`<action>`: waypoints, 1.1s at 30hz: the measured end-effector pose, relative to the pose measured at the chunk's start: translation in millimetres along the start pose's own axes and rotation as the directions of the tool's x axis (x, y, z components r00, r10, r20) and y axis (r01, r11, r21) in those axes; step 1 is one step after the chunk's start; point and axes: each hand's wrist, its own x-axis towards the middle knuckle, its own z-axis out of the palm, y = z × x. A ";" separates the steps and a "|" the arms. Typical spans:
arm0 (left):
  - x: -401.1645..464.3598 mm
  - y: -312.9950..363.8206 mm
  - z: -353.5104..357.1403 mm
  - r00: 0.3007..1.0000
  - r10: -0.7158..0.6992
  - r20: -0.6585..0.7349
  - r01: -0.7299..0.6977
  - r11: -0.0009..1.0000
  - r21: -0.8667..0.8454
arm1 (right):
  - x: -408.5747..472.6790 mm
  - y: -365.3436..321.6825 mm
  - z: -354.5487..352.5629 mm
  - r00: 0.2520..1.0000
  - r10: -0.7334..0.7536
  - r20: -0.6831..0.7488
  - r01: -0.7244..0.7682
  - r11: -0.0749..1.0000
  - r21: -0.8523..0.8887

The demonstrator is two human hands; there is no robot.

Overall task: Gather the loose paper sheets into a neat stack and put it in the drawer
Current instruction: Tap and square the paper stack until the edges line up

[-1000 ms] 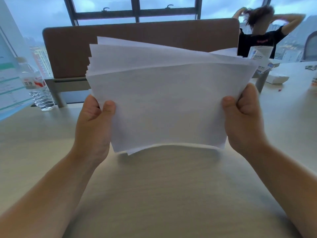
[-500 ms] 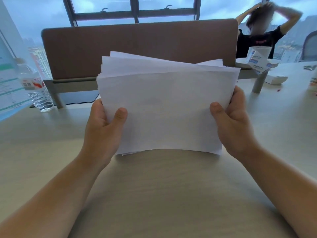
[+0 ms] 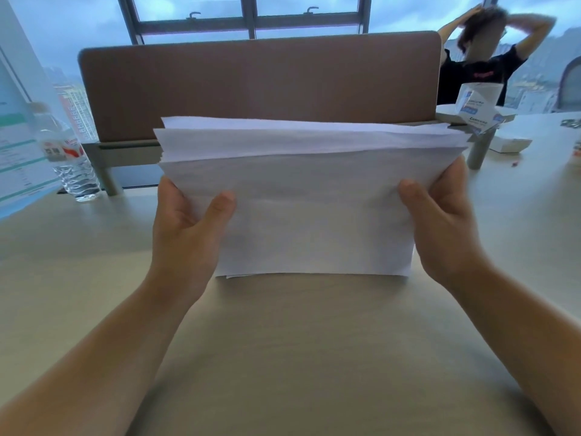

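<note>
A stack of white paper sheets (image 3: 314,209) stands on its lower edge on the pale desk (image 3: 298,357), tilted with its top away from me. My left hand (image 3: 188,228) grips its left side, thumb on the front. My right hand (image 3: 440,221) grips its right side the same way. The top edges are uneven, with several sheets fanned out at the upper left. A corner of one sheet pokes out at the bottom left. No drawer is in view.
A brown desk divider (image 3: 257,86) stands behind the paper. A plastic water bottle (image 3: 67,155) and a printed sign (image 3: 15,146) are at the far left. A tissue box (image 3: 478,108) and a white box (image 3: 511,143) lie at the far right, with a person (image 3: 484,61) behind them.
The stack has come down onto the desk and its lower edge has evened out. Both hands stayed on its sides, and the sheets are less fanned than a second ago.
</note>
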 end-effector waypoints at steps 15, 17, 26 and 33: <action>-0.8 -6.7 -1.2 0.992 -0.124 0.023 0.118 0.977 0.178 | -1.4 14.3 3.3 0.992 0.116 0.051 -0.112 0.991 -0.077; -1.1 -4.4 0.7 0.994 -0.112 0.014 0.108 0.978 0.181 | -2.4 13.5 3.0 0.992 0.114 0.047 -0.111 0.991 -0.072; 1.5 7.9 -0.8 1.000 -0.004 0.026 -0.004 0.962 0.273 | -4.9 -8.4 5.9 0.992 -0.006 0.129 0.022 0.992 -0.125; 6.1 -6.2 -6.2 0.992 -0.112 -0.062 0.125 0.952 0.278 | -0.1 4.0 4.4 0.991 0.127 -0.044 -0.132 0.982 -0.133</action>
